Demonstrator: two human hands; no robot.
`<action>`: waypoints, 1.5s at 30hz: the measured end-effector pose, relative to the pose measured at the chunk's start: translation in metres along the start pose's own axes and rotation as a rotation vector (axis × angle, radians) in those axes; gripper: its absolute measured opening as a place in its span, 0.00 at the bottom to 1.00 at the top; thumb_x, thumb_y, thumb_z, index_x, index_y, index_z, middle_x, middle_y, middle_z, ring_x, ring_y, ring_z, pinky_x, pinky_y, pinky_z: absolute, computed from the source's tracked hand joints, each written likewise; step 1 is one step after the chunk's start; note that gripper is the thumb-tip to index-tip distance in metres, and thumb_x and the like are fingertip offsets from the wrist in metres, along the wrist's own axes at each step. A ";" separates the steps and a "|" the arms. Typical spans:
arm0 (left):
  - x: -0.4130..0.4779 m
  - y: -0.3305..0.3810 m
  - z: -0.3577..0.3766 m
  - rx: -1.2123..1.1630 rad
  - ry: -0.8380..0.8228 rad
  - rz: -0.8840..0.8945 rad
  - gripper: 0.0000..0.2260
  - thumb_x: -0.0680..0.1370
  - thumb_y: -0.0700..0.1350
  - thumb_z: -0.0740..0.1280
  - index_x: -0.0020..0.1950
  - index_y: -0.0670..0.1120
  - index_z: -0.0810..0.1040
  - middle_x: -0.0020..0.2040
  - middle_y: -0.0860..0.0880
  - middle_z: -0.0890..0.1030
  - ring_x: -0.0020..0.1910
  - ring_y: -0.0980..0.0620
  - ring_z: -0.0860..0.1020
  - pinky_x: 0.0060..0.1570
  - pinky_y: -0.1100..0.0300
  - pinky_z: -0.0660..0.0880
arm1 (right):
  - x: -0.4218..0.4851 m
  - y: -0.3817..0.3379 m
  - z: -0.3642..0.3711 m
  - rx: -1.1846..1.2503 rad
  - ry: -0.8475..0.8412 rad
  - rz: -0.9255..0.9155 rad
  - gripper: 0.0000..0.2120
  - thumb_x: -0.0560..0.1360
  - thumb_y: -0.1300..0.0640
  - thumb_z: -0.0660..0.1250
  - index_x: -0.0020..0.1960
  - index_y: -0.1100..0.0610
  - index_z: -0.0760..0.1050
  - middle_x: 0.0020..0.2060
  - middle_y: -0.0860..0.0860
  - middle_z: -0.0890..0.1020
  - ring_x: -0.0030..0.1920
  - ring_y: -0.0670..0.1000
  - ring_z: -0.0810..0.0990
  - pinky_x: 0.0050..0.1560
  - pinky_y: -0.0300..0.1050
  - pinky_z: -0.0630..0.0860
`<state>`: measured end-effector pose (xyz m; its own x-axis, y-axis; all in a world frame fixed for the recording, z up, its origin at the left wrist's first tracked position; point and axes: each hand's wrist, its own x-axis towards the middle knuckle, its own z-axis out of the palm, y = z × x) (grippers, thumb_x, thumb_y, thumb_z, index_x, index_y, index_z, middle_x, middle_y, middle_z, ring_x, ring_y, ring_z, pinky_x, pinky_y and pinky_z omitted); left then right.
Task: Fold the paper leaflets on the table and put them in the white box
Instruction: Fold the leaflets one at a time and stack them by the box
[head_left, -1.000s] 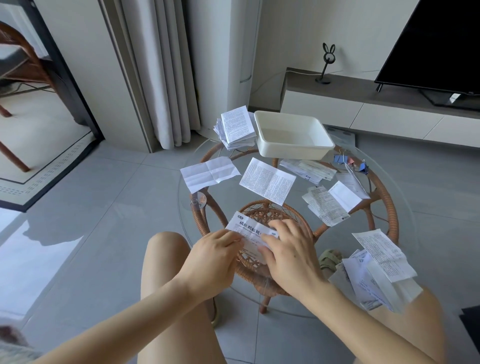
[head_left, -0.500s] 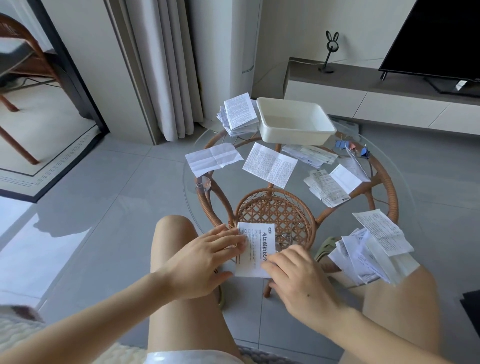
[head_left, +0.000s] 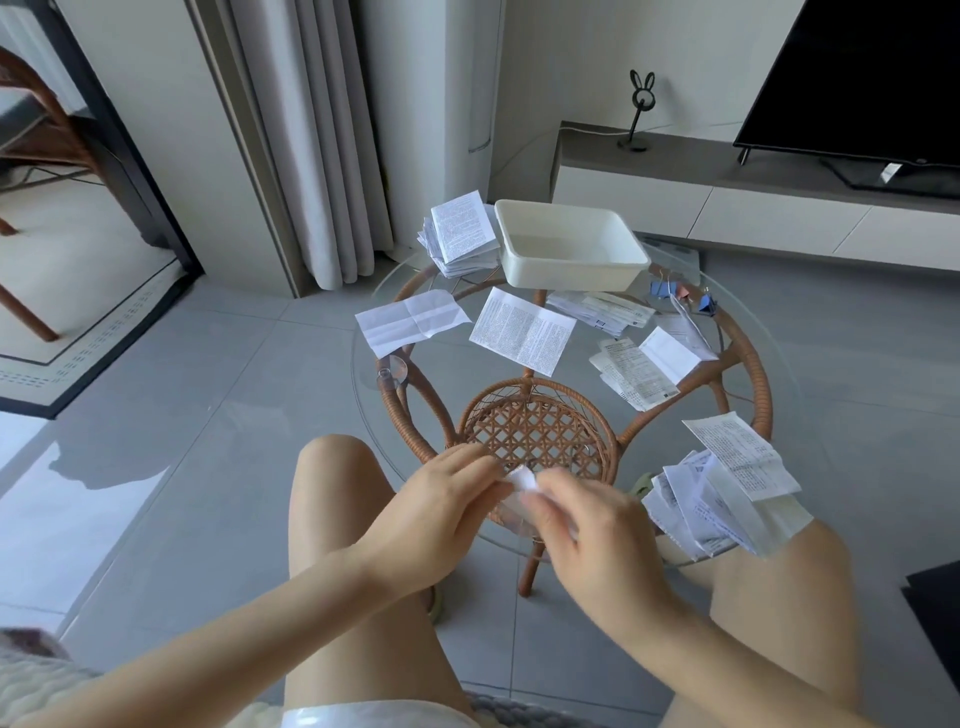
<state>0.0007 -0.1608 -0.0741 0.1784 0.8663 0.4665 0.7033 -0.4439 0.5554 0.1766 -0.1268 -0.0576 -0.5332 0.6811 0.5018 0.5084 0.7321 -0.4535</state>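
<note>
Both my hands meet at the near edge of the round glass table (head_left: 748, 291). My left hand (head_left: 441, 512) and my right hand (head_left: 587, 525) pinch one small folded paper leaflet (head_left: 521, 480) between them; only a white corner of it shows. The white box (head_left: 569, 244) stands at the far side of the table, with nothing seen inside. Unfolded leaflets lie across the glass: a blank one (head_left: 410, 322), a printed one (head_left: 522, 330), and a loose heap (head_left: 722, 499) at the near right by my knee.
A stack of leaflets (head_left: 460, 234) sits left of the box. More papers (head_left: 602, 314) and small binder clips (head_left: 680, 296) lie right of it. The table's rattan frame (head_left: 535, 441) shows through the glass. A TV cabinet (head_left: 727, 202) stands behind.
The leaflet was flat and open under my hands half a second ago; now it is folded small and nearly hidden between my fingers. The view has tilted slightly.
</note>
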 end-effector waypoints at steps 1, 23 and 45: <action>0.004 0.003 -0.001 -0.055 0.035 -0.063 0.09 0.80 0.45 0.60 0.42 0.44 0.72 0.36 0.53 0.72 0.36 0.59 0.69 0.38 0.71 0.66 | 0.006 0.000 -0.004 0.099 0.012 0.106 0.12 0.76 0.51 0.63 0.36 0.54 0.71 0.24 0.47 0.69 0.27 0.47 0.64 0.28 0.41 0.61; 0.077 -0.126 -0.029 0.702 -0.060 -0.484 0.14 0.75 0.49 0.70 0.55 0.40 0.78 0.55 0.40 0.77 0.55 0.38 0.74 0.53 0.48 0.69 | 0.082 0.070 0.008 -0.262 -0.225 0.670 0.19 0.80 0.54 0.57 0.31 0.54 0.61 0.28 0.49 0.70 0.35 0.56 0.68 0.29 0.45 0.57; 0.101 -0.037 -0.063 -0.602 0.241 -0.804 0.05 0.77 0.36 0.66 0.43 0.41 0.80 0.38 0.48 0.80 0.30 0.57 0.79 0.29 0.68 0.73 | 0.078 0.075 0.021 -0.776 -0.319 0.385 0.14 0.80 0.48 0.58 0.59 0.57 0.72 0.53 0.52 0.79 0.52 0.51 0.78 0.41 0.42 0.72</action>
<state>-0.0501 -0.0718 -0.0044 -0.3818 0.9181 -0.1060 0.0809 0.1474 0.9858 0.1590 -0.0188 -0.0679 -0.3354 0.9317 0.1394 0.9388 0.3183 0.1316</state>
